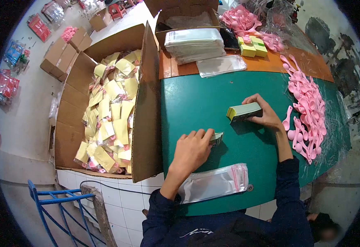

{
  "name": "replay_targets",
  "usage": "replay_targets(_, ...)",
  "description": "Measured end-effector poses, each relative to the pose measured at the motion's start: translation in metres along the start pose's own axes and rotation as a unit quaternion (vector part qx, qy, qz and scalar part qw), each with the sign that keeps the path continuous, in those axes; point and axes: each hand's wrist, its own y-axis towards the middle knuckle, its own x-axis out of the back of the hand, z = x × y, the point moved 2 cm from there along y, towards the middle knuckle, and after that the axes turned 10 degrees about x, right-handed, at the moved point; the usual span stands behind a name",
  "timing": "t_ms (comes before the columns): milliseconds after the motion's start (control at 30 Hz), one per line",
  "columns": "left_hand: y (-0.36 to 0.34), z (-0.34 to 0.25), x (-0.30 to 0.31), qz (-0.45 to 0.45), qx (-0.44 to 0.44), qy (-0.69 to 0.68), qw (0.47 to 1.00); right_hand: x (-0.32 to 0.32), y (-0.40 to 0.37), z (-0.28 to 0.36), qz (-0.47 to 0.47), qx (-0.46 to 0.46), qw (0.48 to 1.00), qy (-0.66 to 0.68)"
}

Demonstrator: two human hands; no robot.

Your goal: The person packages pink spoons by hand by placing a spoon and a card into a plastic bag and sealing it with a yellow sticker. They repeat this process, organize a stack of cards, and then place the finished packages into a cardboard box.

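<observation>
My right hand (266, 113) grips a thick stack of cards (244, 112), pale green on top with a yellow end, held over the green table. Lower and to the left, my left hand (193, 150) is closed around a thinner stack of cards (217, 139), partly covered by the fingers. A pile of clear plastic bags (215, 183) with pink-edged ends lies at the table's near edge, below my left hand. Beyond my right hand, pink plastic spoons (307, 107) are heaped along the table's right side.
A large open carton (140, 103) at the left holds many bagged items with yellow cards. At the back are stacked plastic bags (194, 41), yellow-green card blocks (252, 47) and more pink pieces (241, 18). A blue metal frame (60, 197) stands lower left.
</observation>
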Motion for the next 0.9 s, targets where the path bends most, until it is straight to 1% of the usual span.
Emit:
replay_targets(67,-0.001,-0.004,-0.003,-0.007,-0.011,0.01,1.0,-0.003,0.0,-0.004,-0.009,-0.011,1.0,0.002)
replay_targets(167,0.0,-0.006,0.006,0.008,-0.013,-0.037,0.999,-0.007,-0.001,-0.008,-0.007,-0.029,1.0,0.008)
replay_targets(267,0.009,-0.003,0.0,-0.044,-0.051,-0.087,0.994,-0.017,0.001,-0.001,-0.005,-0.021,1.0,0.013)
replay_targets(367,0.016,-0.001,-0.005,-0.064,-0.054,-0.118,0.989,-0.031,0.006,0.001,-0.008,-0.005,1.0,0.023)
replay_targets(400,0.019,0.0,-0.007,-0.037,-0.05,-0.135,0.989,-0.036,0.006,-0.001,-0.01,-0.003,1.0,0.03)
replay_targets(467,0.025,0.0,-0.011,0.018,-0.038,-0.167,0.985,-0.043,0.007,-0.001,-0.028,0.021,0.999,-0.013)
replay_targets(500,0.026,0.0,-0.014,0.028,-0.044,-0.176,0.983,-0.045,0.008,-0.002,-0.037,0.034,0.998,-0.035)
replay_targets(600,0.028,0.001,-0.02,0.056,-0.055,-0.197,0.977,-0.053,0.008,-0.005,-0.076,0.065,0.995,-0.025)
replay_targets(700,0.029,0.002,-0.021,0.077,-0.06,-0.214,0.972,-0.049,0.005,-0.009,-0.066,0.016,0.996,0.063)
replay_targets(800,0.03,0.003,-0.022,0.093,-0.062,-0.233,0.966,-0.046,0.005,-0.015,-0.05,-0.003,0.988,0.146)
replay_targets(900,0.029,0.004,-0.024,0.086,-0.064,-0.231,0.967,-0.047,0.004,-0.011,-0.024,0.037,0.999,-0.031)
